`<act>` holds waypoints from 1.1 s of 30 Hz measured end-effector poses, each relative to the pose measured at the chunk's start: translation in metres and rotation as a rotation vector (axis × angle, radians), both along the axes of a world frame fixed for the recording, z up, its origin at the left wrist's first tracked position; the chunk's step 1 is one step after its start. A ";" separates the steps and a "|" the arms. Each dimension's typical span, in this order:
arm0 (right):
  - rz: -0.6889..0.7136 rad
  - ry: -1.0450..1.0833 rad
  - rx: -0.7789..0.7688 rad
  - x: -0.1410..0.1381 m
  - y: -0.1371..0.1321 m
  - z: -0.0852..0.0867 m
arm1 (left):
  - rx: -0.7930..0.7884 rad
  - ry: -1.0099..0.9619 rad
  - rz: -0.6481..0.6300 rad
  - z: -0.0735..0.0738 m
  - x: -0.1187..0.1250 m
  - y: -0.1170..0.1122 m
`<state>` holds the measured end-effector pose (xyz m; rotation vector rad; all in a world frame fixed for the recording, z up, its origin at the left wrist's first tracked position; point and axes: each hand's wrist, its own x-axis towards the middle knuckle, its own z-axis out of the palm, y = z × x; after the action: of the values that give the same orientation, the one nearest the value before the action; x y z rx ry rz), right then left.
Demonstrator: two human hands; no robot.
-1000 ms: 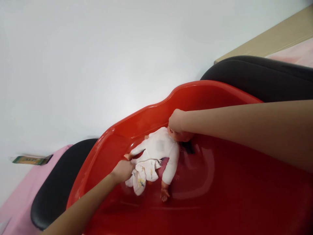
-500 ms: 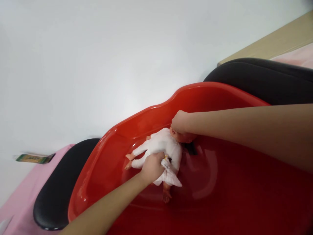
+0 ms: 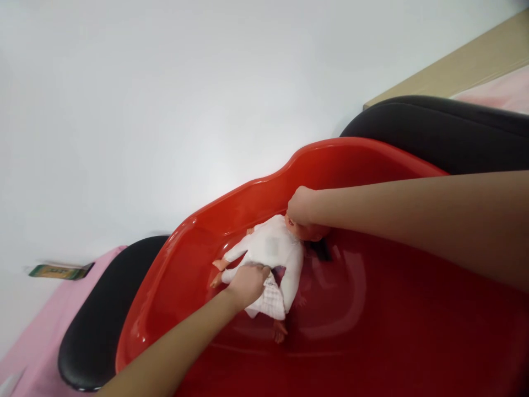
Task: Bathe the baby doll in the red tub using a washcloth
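Note:
A baby doll [image 3: 270, 237] in a white outfit lies in a red basin [image 3: 264, 194], its feet toward the left and its head toward the right. My left hand [image 3: 248, 284] is closed around a pale pink-white cloth [image 3: 270, 300] beside the doll's body. The cloth hangs down near the doll's arm. At the doll's head [image 3: 314, 231] is my right hand [image 3: 301, 205], its fingers curled against it and partly covering it. The fingertips are hidden. The doll's near arm [image 3: 280, 331] reaches toward the front of the basin.
Black padded rests [image 3: 103, 309] flank the basin. Pink fabric [image 3: 53, 331] and a small green-and-brown packet [image 3: 58, 271] are on the left. A beige board [image 3: 454, 66] runs at the upper right. A white wall [image 3: 165, 110] stands behind.
My left hand has moved slightly left and down with the cloth, which now hangs flatter. More of the doll's torso and arm shows. My right hand stays at the doll's head.

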<state>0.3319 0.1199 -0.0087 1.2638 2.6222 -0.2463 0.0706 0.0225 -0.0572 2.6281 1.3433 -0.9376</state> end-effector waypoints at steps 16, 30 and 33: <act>0.109 -0.353 -0.084 -0.004 -0.021 0.036 | 0.137 0.048 0.195 0.023 -0.043 0.014; 0.152 -0.395 -0.114 -0.006 -0.011 0.025 | -0.120 -0.125 -0.114 0.022 0.036 0.006; 0.151 -0.401 -0.102 -0.005 -0.013 0.025 | -0.100 -0.088 -0.069 0.022 0.036 0.011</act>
<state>0.3271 0.1073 0.0166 0.9600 2.3130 -0.0879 0.1063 0.0334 -0.0349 2.6221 1.1618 -0.8616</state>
